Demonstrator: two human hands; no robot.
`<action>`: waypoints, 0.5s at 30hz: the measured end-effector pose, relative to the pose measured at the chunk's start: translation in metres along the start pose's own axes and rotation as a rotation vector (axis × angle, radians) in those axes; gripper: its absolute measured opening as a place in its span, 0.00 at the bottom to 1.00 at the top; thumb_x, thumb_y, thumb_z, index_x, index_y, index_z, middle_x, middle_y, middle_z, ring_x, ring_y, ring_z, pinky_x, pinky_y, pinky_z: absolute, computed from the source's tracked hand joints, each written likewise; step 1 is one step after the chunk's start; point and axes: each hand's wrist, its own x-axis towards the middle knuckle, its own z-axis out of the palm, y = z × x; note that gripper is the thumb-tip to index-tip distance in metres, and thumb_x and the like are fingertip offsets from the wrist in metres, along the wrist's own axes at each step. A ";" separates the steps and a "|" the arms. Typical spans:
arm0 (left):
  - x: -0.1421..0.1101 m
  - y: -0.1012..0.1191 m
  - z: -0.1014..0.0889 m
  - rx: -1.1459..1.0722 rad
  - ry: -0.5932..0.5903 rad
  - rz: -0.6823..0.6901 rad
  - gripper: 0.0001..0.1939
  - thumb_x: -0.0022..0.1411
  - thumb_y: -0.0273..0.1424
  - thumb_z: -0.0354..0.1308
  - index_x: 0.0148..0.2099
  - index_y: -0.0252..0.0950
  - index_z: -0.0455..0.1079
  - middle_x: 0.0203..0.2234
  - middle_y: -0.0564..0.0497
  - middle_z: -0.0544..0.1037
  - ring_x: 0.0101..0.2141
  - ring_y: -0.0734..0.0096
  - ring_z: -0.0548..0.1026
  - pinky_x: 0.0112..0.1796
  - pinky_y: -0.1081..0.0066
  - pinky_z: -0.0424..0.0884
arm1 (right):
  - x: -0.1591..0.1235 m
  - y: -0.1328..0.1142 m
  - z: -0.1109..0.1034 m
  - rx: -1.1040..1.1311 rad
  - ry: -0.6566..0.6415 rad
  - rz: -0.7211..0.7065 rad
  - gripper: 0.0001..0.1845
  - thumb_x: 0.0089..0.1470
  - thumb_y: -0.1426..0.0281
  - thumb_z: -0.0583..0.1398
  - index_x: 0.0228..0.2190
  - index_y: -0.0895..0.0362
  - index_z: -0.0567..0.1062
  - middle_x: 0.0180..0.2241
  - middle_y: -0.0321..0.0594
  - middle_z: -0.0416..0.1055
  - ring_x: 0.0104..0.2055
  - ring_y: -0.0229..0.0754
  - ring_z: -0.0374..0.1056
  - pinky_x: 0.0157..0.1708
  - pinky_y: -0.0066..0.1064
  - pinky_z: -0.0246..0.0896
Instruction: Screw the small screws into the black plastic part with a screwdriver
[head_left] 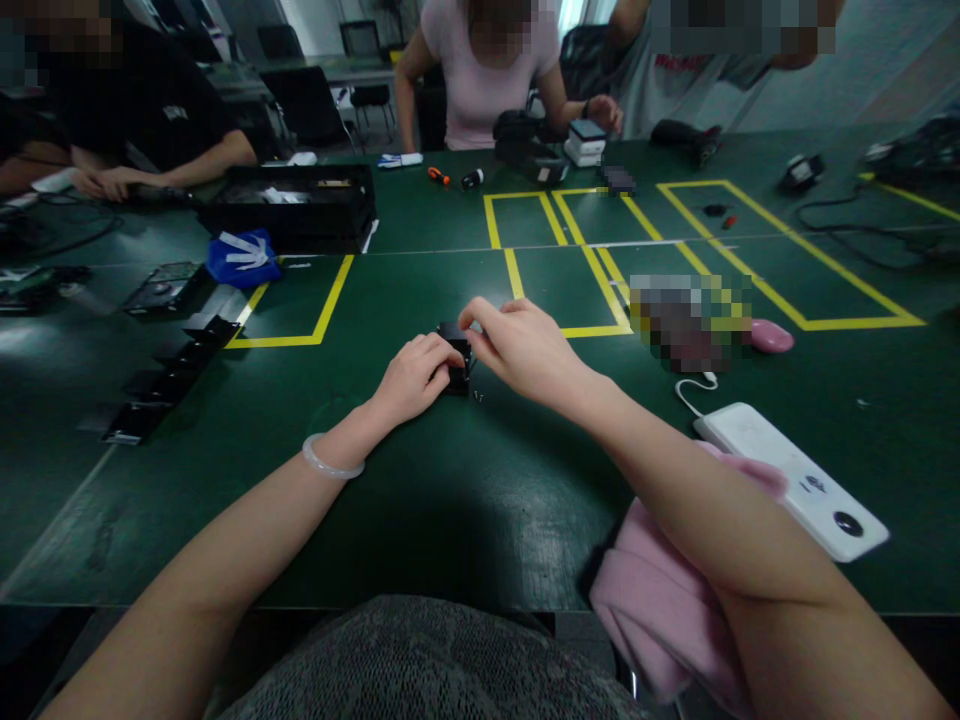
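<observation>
A small black box-like part (457, 385) lies on the green table in front of me, mostly covered by my fingers. My left hand (418, 380) is closed on its left side, thumb and fingers against it. Over its right edge, my right hand (529, 345) is bent into a pinch, thumb and index close together. Whatever sits between those fingertips is too small to make out. A few tiny metal pieces that look like screws (478, 396) lie just right of the black part.
Black brackets (169, 385) stand in a row at left, near a hard drive (165, 288) and a blue pouch (244, 258). A black bin (292, 210) stands behind. At right are a white power bank (795, 480) with a cable and pink cloth (660, 590). People sit opposite.
</observation>
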 end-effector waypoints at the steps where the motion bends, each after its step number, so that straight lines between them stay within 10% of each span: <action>1: 0.000 0.000 0.000 0.002 0.000 -0.004 0.11 0.66 0.24 0.47 0.42 0.37 0.70 0.38 0.46 0.75 0.41 0.60 0.70 0.44 0.60 0.67 | 0.000 0.000 0.000 0.012 0.007 -0.007 0.17 0.66 0.68 0.46 0.47 0.59 0.71 0.28 0.38 0.72 0.29 0.42 0.62 0.47 0.33 0.52; 15: 0.000 0.000 0.000 0.013 0.011 0.008 0.10 0.66 0.24 0.47 0.41 0.37 0.70 0.38 0.46 0.75 0.41 0.60 0.71 0.43 0.61 0.67 | -0.001 0.001 0.001 0.025 0.013 0.002 0.18 0.67 0.69 0.46 0.48 0.60 0.71 0.28 0.39 0.72 0.29 0.42 0.63 0.45 0.33 0.53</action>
